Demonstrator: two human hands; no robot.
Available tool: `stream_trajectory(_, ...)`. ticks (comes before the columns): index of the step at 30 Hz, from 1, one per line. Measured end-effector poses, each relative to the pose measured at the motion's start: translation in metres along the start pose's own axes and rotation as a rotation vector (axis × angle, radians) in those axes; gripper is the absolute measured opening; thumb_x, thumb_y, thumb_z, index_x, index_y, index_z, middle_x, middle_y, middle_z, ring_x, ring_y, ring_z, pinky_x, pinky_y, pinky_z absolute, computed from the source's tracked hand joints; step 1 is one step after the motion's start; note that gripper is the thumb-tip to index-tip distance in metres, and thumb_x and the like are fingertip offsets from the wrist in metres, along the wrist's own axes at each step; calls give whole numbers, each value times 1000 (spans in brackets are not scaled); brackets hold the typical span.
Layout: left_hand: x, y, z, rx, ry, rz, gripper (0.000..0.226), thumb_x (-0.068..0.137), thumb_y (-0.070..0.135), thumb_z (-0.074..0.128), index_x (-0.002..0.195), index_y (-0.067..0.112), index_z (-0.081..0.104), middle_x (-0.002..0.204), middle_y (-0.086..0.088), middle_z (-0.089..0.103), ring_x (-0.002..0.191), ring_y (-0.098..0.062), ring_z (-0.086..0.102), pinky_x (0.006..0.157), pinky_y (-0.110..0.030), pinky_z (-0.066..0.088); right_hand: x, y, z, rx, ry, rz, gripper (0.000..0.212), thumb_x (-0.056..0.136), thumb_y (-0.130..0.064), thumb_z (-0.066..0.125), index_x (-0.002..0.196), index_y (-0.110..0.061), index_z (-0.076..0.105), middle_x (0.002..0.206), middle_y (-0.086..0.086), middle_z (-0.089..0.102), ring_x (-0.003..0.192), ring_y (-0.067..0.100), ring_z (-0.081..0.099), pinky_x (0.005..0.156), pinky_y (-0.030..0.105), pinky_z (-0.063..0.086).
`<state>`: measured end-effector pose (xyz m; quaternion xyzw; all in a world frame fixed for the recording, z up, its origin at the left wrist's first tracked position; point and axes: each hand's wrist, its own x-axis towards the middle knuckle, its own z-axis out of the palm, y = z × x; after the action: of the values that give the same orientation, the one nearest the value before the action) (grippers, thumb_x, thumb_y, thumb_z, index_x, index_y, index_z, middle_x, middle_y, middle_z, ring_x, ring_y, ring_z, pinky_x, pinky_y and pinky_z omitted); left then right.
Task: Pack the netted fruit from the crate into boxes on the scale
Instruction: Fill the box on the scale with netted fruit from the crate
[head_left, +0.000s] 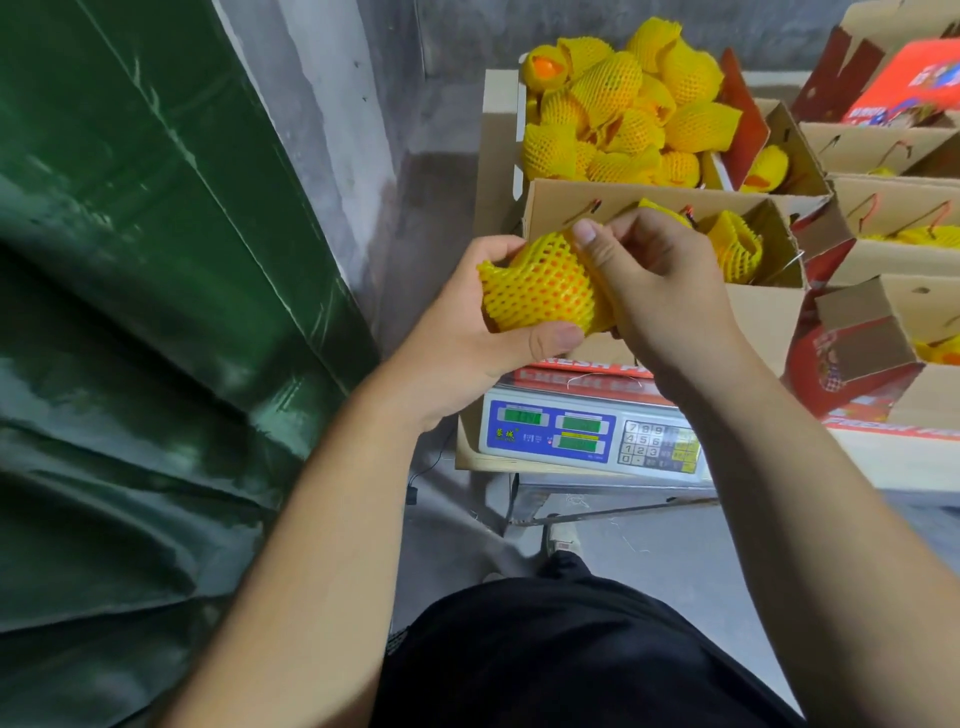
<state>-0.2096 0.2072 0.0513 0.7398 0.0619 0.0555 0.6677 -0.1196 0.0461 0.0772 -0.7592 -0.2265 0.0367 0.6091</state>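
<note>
Both hands hold one netted fruit (540, 291) above the scale (587, 434), just in front of the open cardboard box (753, 306) that stands on it. The fruit is round and orange, wrapped in a yellow foam sleeve of diamond mesh, soft and spongy with loose ruffled ends. The left hand (467, 332) cups it from below, the grip curled round it with the thumb pressed on the near side. The right hand (644, 275) pinches the sleeve's right end between thumb and bent fingers.

The box is plain brown corrugated board inside, printed red outside, with red cord handles; two more netted fruits lie in it. Behind it the crate (519, 130) is heaped with the same yellow-sleeved fruit. More open boxes (883, 208) stand to the right, some with fruit in them.

The scale has a blue faceplate, three green displays and a number keypad; its brand mark is too blurred to read. Red lettering beneath the box begins "FRESH". A glossy green tarpaulin (130, 312) hangs at left against a rough grey concrete wall (363, 104); the floor is grey concrete.
</note>
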Motion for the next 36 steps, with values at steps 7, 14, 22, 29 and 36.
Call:
stream_trajectory(7,6,-15,0,59,-146,-24,80,62,56,98,132,41,62,126,4,73,120,-22,69,101,-57,56,-9,15,-2,184,-429,463,59,75,-69,72,120,-32,71,116,2,76,110,24,73,101,54,56)
stream_trajectory(14,11,-15,15,62,-71,9,84,72,51,92,145,39,51,138,14,65,122,-13,68,97,-42,61,3,10,-32,109,-474,319,48,82,-44,80,124,-24,67,114,5,77,109,28,73,99,52,57)
stream_trajectory(22,30,-9,-3,320,280,-2,41,100,39,67,139,37,58,132,22,66,111,0,65,97,-24,52,73,-15,-42,-147,403,-265,48,89,-51,74,120,-20,58,109,-5,65,103,10,63,94,34,54)
stream_trajectory(29,31,-3,0,355,264,-16,33,98,38,64,130,37,64,128,22,67,115,2,64,105,-39,53,88,30,-22,-548,-180,54,66,103,-52,54,155,-14,42,156,10,49,142,27,47,113,37,39)
stream_trajectory(36,36,11,0,411,263,-6,28,104,29,62,131,33,65,130,15,67,120,-5,62,108,-40,52,71,21,-17,-508,-157,-65,34,104,-7,45,134,-8,63,136,10,66,127,25,61,108,37,48)
